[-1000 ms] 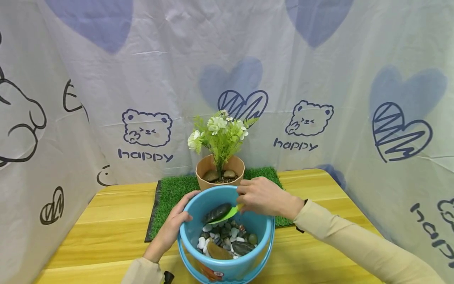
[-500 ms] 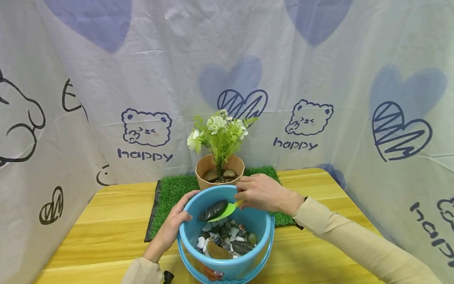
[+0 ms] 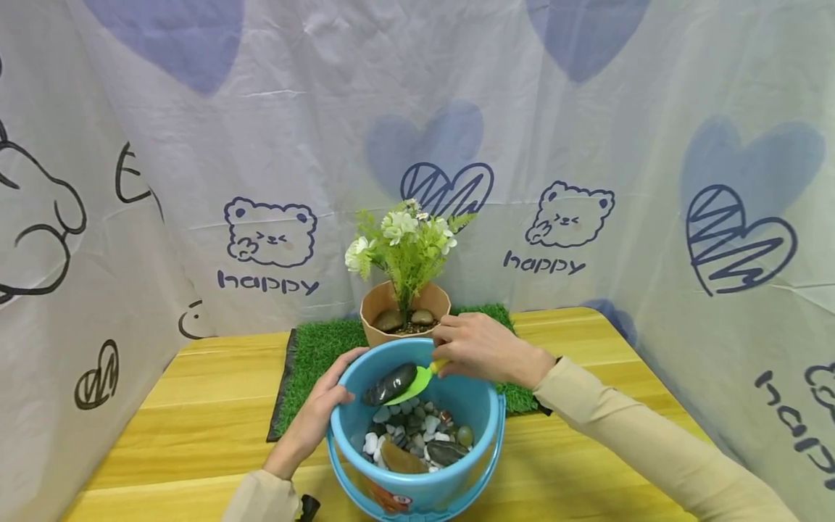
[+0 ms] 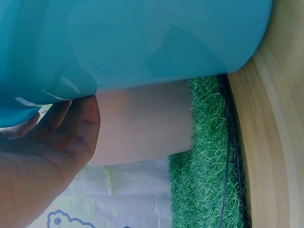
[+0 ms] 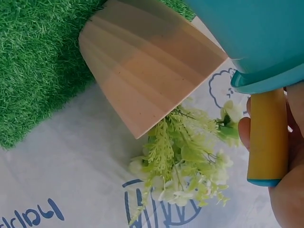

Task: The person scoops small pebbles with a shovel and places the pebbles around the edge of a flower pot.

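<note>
A light blue bucket (image 3: 427,499) stands on the table. My left hand (image 3: 315,412) grips its left rim, thumb over the inside and fingers along the outside; the left wrist view shows these fingers against the bucket's wall. In my right hand (image 3: 485,349) is a small toy shovel with a green blade (image 3: 420,378) and a yellow handle (image 5: 268,137). A large, shiny dark stone (image 3: 396,382) lies on the blade, inside the bucket above the other stones. Below it are white and grey pebbles (image 3: 417,428), a brown stone (image 3: 401,458) and another dark stone (image 3: 446,453).
Just behind the bucket, a tan flowerpot (image 3: 375,335) with white flowers (image 3: 399,228) and two brown stones stands on a green turf mat (image 3: 303,370). The yellow wooden table (image 3: 196,406) ends at a patterned cloth backdrop (image 3: 365,167).
My right hand has risen slightly, lifting the shovel blade and dark stone higher, and the stone has shifted a little left. My left hand has stayed on the rim.
</note>
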`<action>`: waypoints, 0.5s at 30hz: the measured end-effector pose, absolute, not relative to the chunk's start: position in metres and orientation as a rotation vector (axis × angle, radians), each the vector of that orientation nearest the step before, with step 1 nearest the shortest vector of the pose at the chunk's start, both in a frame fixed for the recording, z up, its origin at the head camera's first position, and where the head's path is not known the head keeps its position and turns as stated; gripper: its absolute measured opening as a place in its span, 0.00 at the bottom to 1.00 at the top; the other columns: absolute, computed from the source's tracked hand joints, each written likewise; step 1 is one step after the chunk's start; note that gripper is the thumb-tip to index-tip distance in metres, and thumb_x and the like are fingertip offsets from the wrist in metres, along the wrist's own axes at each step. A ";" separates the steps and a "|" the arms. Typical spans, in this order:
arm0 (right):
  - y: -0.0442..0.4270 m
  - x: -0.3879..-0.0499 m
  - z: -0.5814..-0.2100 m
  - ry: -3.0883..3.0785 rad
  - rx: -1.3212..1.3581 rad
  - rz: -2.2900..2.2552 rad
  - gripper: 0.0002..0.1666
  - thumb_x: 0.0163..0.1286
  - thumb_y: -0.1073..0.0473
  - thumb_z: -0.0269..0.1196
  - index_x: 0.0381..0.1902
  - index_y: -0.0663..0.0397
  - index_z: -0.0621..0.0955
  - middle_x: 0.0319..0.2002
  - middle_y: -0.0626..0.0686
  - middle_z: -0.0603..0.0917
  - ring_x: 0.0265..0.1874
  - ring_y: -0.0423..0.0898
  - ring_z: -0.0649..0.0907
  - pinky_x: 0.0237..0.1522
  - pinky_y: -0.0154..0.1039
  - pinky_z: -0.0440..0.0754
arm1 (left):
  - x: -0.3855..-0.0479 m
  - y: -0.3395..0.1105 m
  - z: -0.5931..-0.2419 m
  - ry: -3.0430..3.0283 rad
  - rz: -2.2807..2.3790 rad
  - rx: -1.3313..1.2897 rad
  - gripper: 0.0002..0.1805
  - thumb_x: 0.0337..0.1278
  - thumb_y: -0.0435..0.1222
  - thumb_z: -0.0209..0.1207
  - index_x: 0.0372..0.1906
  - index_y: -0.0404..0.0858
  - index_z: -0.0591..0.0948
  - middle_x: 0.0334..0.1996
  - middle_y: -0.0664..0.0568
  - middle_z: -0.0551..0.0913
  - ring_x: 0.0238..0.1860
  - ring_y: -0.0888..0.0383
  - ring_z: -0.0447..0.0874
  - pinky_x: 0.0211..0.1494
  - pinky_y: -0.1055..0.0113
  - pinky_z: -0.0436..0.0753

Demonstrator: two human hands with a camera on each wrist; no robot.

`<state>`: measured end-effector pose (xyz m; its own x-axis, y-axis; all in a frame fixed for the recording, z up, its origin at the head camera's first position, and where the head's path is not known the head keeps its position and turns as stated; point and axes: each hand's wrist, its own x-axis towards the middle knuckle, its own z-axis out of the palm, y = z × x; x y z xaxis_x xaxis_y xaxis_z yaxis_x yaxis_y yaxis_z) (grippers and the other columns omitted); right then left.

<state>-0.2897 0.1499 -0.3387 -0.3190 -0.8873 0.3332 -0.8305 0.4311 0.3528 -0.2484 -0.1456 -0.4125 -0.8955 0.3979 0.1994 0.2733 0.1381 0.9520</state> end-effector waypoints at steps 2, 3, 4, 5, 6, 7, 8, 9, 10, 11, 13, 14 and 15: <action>0.149 -0.290 -0.340 -2.212 1.452 -0.146 0.10 0.57 0.45 0.70 0.35 0.39 0.88 0.35 0.41 0.82 0.36 0.39 0.78 0.37 0.34 0.78 | -0.249 -0.146 -0.413 2.297 1.877 0.675 0.37 0.54 0.30 0.41 0.73 0.52 0.62 0.71 0.41 0.63 0.68 0.36 0.65 0.56 0.47 0.78; 0.149 -0.291 -0.340 -2.208 1.455 -0.143 0.10 0.57 0.45 0.70 0.35 0.39 0.88 0.35 0.41 0.83 0.37 0.39 0.79 0.39 0.35 0.78 | -0.249 -0.146 -0.413 2.298 1.877 0.672 0.37 0.54 0.30 0.41 0.73 0.52 0.62 0.71 0.41 0.63 0.68 0.36 0.65 0.56 0.47 0.78; 0.148 -0.291 -0.341 -2.205 1.455 -0.141 0.10 0.57 0.45 0.70 0.35 0.39 0.88 0.36 0.40 0.84 0.39 0.39 0.80 0.40 0.35 0.79 | -0.249 -0.146 -0.413 2.301 1.876 0.671 0.37 0.54 0.30 0.41 0.73 0.52 0.62 0.71 0.41 0.63 0.68 0.36 0.65 0.56 0.47 0.78; 0.148 -0.291 -0.342 -2.203 1.454 -0.136 0.10 0.58 0.45 0.70 0.36 0.39 0.88 0.36 0.40 0.85 0.41 0.40 0.81 0.42 0.35 0.79 | -0.249 -0.146 -0.413 2.302 1.876 0.670 0.37 0.54 0.30 0.41 0.73 0.52 0.62 0.71 0.41 0.63 0.68 0.36 0.65 0.56 0.48 0.78; 0.148 -0.291 -0.343 -2.201 1.453 -0.129 0.10 0.58 0.45 0.70 0.36 0.38 0.88 0.35 0.40 0.85 0.42 0.40 0.81 0.44 0.36 0.80 | -0.249 -0.146 -0.413 2.302 1.876 0.669 0.37 0.54 0.30 0.41 0.73 0.52 0.62 0.71 0.41 0.63 0.68 0.36 0.65 0.56 0.48 0.78; 0.147 -0.291 -0.344 -2.201 1.451 -0.120 0.10 0.58 0.45 0.69 0.36 0.38 0.88 0.35 0.39 0.86 0.43 0.40 0.82 0.45 0.36 0.80 | -0.249 -0.146 -0.413 2.303 1.876 0.668 0.37 0.54 0.30 0.41 0.73 0.52 0.62 0.71 0.41 0.63 0.68 0.36 0.65 0.56 0.48 0.78; 0.147 -0.291 -0.345 -2.199 1.451 -0.107 0.10 0.58 0.45 0.69 0.37 0.38 0.88 0.35 0.39 0.86 0.44 0.40 0.82 0.46 0.36 0.80 | -0.249 -0.146 -0.413 2.302 1.876 0.668 0.37 0.54 0.30 0.41 0.73 0.52 0.62 0.71 0.41 0.63 0.68 0.36 0.65 0.57 0.48 0.77; 0.147 -0.291 -0.345 -2.198 1.452 -0.096 0.11 0.59 0.44 0.69 0.37 0.38 0.88 0.34 0.38 0.86 0.44 0.40 0.82 0.46 0.36 0.80 | -0.249 -0.146 -0.413 2.304 1.875 0.667 0.37 0.53 0.30 0.41 0.73 0.52 0.62 0.71 0.41 0.64 0.68 0.37 0.65 0.57 0.49 0.77; 0.148 -0.291 -0.346 -2.198 1.452 -0.085 0.10 0.59 0.44 0.68 0.37 0.37 0.88 0.33 0.38 0.86 0.43 0.40 0.81 0.45 0.36 0.80 | -0.249 -0.146 -0.414 2.307 1.874 0.667 0.37 0.53 0.30 0.41 0.73 0.52 0.62 0.71 0.41 0.64 0.68 0.37 0.65 0.57 0.49 0.77; 0.148 -0.291 -0.347 -2.194 1.454 -0.072 0.11 0.60 0.44 0.68 0.37 0.37 0.88 0.33 0.37 0.86 0.42 0.40 0.81 0.45 0.35 0.79 | -0.249 -0.146 -0.414 2.311 1.872 0.667 0.37 0.53 0.30 0.41 0.73 0.52 0.63 0.71 0.42 0.64 0.68 0.37 0.65 0.57 0.49 0.76; 0.148 -0.291 -0.348 -2.187 1.454 -0.053 0.11 0.61 0.43 0.67 0.38 0.37 0.89 0.33 0.37 0.86 0.40 0.39 0.81 0.43 0.35 0.79 | -0.250 -0.146 -0.414 2.322 1.867 0.673 0.37 0.53 0.30 0.42 0.73 0.53 0.63 0.71 0.42 0.64 0.68 0.37 0.65 0.58 0.49 0.76; 0.148 -0.291 -0.349 -2.181 1.453 -0.048 0.12 0.61 0.42 0.66 0.38 0.36 0.89 0.33 0.37 0.86 0.39 0.39 0.80 0.42 0.34 0.79 | -0.250 -0.146 -0.414 2.328 1.865 0.675 0.38 0.53 0.30 0.42 0.73 0.53 0.63 0.71 0.42 0.64 0.68 0.38 0.65 0.58 0.49 0.75; 0.148 -0.290 -0.349 -2.178 1.451 -0.044 0.12 0.62 0.42 0.65 0.38 0.36 0.89 0.33 0.36 0.86 0.38 0.39 0.80 0.41 0.34 0.79 | -0.250 -0.146 -0.414 2.333 1.862 0.678 0.38 0.53 0.30 0.42 0.73 0.53 0.63 0.71 0.42 0.64 0.68 0.38 0.65 0.58 0.50 0.75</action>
<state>-0.2903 0.1479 -0.3489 -0.2921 -0.8691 0.3993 -0.8523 0.4259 0.3036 -0.2496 -0.1459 -0.4139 -0.8987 0.3863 0.2078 0.2883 0.1632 0.9435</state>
